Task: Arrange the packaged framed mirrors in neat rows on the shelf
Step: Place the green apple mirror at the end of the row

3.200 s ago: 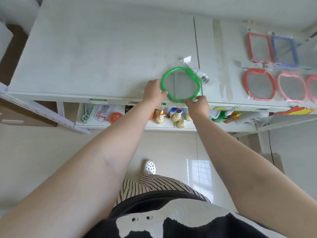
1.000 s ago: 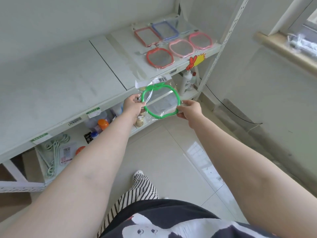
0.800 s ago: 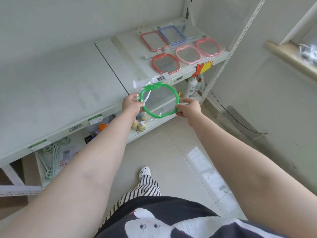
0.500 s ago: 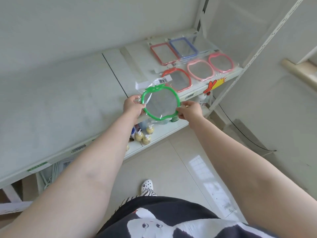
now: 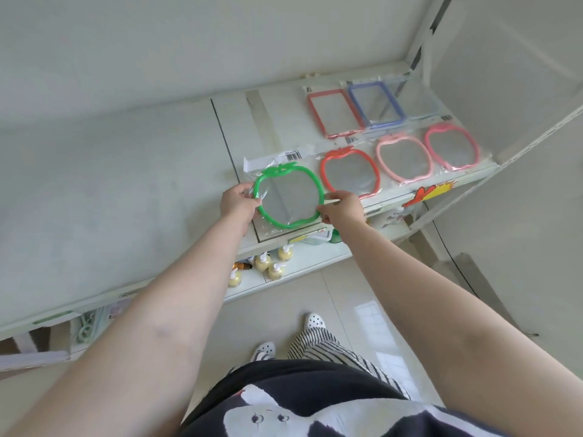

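A green apple-shaped mirror [image 5: 288, 197] in a clear plastic bag is over the front of the white shelf [image 5: 126, 190], just left of a red apple-shaped mirror [image 5: 348, 173]. My left hand [image 5: 236, 201] grips its left rim and my right hand [image 5: 342, 211] pinches its right rim. Further right in the front row lie a light pink apple mirror [image 5: 403, 159] and a darker pink one [image 5: 452, 146]. Behind them lie a red rectangular mirror [image 5: 334, 113] and a blue rectangular one [image 5: 377, 104].
A lower shelf holds several small pump bottles [image 5: 268, 263] and other goods. A slanted white upright [image 5: 492, 171] bounds the shelf at the right. A barcode flap [image 5: 280, 157] sticks out behind the green mirror. Tiled floor and my feet are below.
Both hands have carried the green mirror up from in front of the shelf edge onto the shelf, beside the red apple mirror. The camera has turned toward the shelf.
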The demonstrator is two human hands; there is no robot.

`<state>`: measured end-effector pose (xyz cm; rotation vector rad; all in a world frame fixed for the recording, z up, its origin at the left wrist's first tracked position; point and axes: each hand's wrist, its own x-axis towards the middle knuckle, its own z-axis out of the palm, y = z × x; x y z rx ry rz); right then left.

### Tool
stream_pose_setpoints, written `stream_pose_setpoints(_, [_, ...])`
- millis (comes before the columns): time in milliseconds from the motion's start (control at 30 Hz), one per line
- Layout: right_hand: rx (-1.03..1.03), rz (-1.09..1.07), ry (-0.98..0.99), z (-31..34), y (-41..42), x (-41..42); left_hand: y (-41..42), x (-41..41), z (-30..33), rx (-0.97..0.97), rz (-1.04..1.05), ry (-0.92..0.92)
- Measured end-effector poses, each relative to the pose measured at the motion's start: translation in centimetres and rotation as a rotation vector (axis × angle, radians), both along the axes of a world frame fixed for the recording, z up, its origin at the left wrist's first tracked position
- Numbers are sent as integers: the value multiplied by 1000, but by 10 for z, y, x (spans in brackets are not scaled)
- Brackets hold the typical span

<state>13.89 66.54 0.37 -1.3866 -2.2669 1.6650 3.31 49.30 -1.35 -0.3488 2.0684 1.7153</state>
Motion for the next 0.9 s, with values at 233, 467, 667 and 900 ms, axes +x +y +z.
stream_pose_setpoints(233, [86, 269, -49, -10, 40, -32, 27, -21, -15, -112, 74, 14])
stream_pose_setpoints(467, [204, 459, -87, -20, 57, -33, 35, -11, -35, -192, 86, 25])
stream_pose_setpoints(667, [573, 589, -90, -13, 71, -33, 35, -5, -28, -540, 17, 228])
stream_pose_setpoints(900, [785, 595, -111, -28, 103, -36, 70, 11, -24, -914, -471, 468])
